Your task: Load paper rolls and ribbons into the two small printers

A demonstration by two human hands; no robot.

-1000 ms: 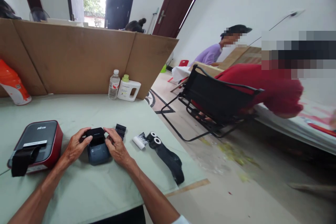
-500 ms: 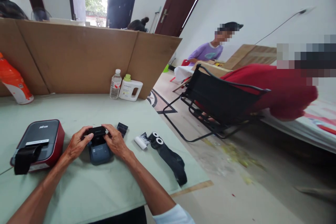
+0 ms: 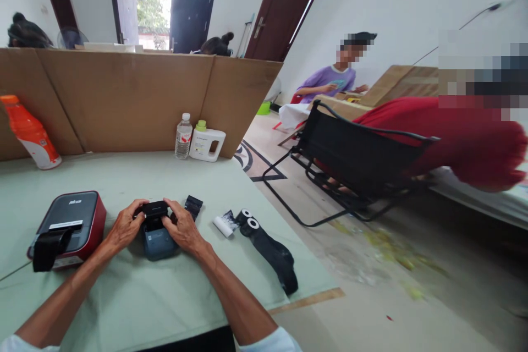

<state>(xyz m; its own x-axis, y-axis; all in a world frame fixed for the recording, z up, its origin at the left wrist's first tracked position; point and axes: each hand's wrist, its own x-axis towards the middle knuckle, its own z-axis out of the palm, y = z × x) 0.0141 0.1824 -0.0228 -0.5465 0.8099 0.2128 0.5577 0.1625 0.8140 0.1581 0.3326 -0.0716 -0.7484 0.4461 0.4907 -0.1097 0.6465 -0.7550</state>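
Note:
On the pale green tabletop sits a small dark blue label printer (image 3: 159, 244) with its black upper part raised. My left hand (image 3: 125, 226) grips that part from the left, with fingers curled behind and thumb in front. On the opposite side my right hand (image 3: 182, 223) holds it the same way, its thumb near the opening. Whatever lies inside the opening is too dark to make out. A larger red and black label printer (image 3: 70, 225), with a black strip hanging from its front, stands left of my left hand. Just beyond my right hand lies a small black piece (image 3: 193, 206).
Right of my hands lie a white roll (image 3: 224, 226) and a long black ribbon (image 3: 270, 253) with two white-cored rolls. A water bottle (image 3: 183, 136), a white jug (image 3: 207, 144) and an orange bottle (image 3: 33, 133) stand before a cardboard partition (image 3: 132, 99). A person sits in a black chair (image 3: 363, 148).
The camera view has shifted a little, so everything on the table appears slightly lower and further right. Both hands stay on the small printer. The person in purple has raised a hand.

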